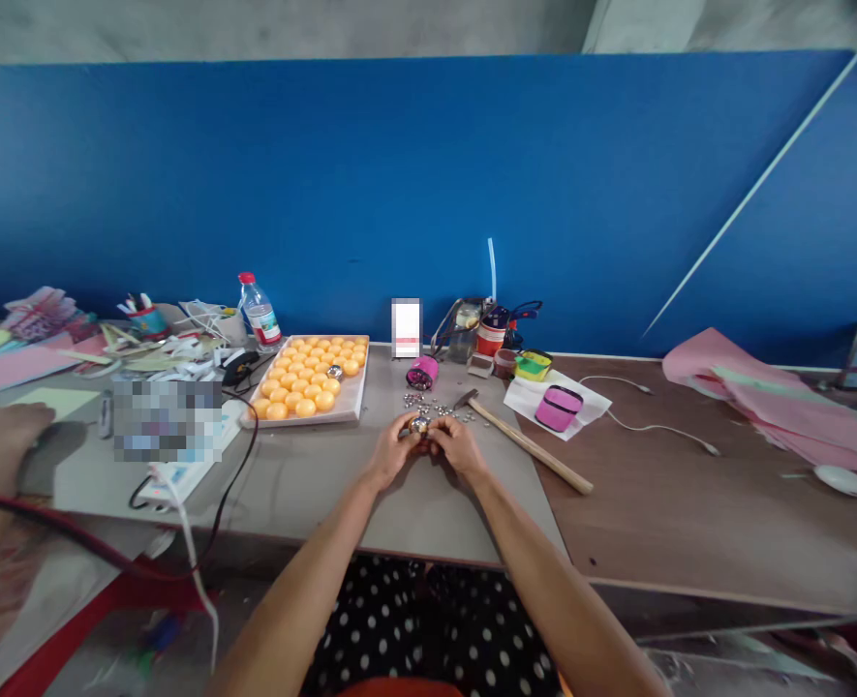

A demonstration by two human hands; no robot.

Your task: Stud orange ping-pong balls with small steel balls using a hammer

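- Left hand [393,453] and right hand [461,447] meet over the front of the grey mat [428,523], both working on one small, shiny piece [419,424].
- The piece sits between the two sets of fingertips, raised to the mat's middle, just in front of the scattered bits [439,409].
- Fingers: on each hand, thumb and forefinger look pinched on the piece from its own side; the other fingers curl underneath, and their exact contact cannot be told.
- Handling it well, I judge, means light, even pressure from both sides; a round, slick surface would likely squirt out under a hard squeeze.
- Keeping the piece low over the mat seems wise, since a dropped part could roll among the bits.
- Forearms coming in low from the near edge should help steady such fine finger work.
- The piece looks rounded, with a metallic glint and some gold; finer detail is too small to read.
- The bits are tiny, silvery and loose, beside the steel head of a hammer [531,445] with a pale, smooth wooden handle.
- Smooth orange balls [297,382] fill a shallow white tray [361,395]; one silvery, faceted-looking ball [335,372] lies among them.
- A glossy pink case [559,409] with black edging rests on thin white paper [594,402].
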